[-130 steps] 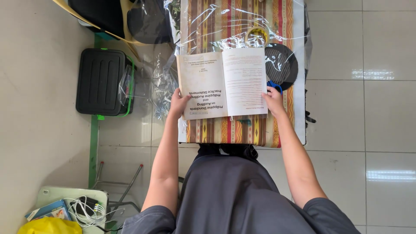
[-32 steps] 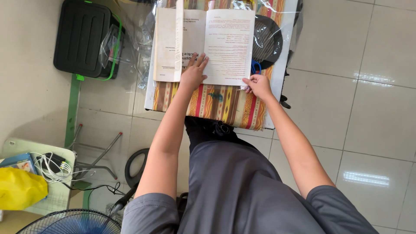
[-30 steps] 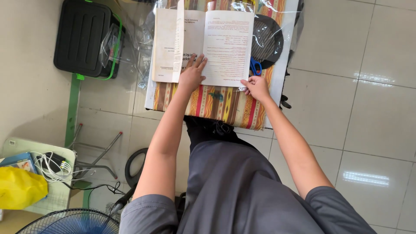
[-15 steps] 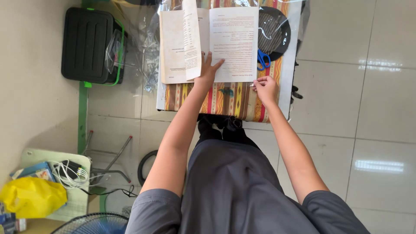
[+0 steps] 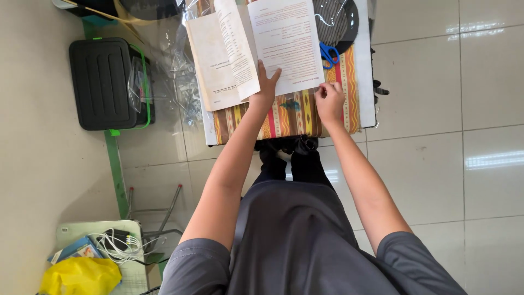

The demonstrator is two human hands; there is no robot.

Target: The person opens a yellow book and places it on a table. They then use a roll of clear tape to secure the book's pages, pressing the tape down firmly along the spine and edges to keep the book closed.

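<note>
Pressing flat, fingers spread, the left hand [image 5: 266, 87] pins the open book [image 5: 256, 49]; right hand [image 5: 329, 101], at its five o'clock corner, pinches the page edge.

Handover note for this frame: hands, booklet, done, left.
Left hand: flat on the open booklet near its lower middle, holding down a turned page; grips nothing.
Right hand: pinched at the booklet's lower right corner, on the page edge.
Booklet: open on the small table with the striped cloth under clear plastic. One leaf lies loosely over the left half.
Nearby: blue scissors beside the right page, dark round tray behind them.
Done: booklet open, leaf over to the left.
Left: leaf not pressed flat; scissors untouched.
</note>
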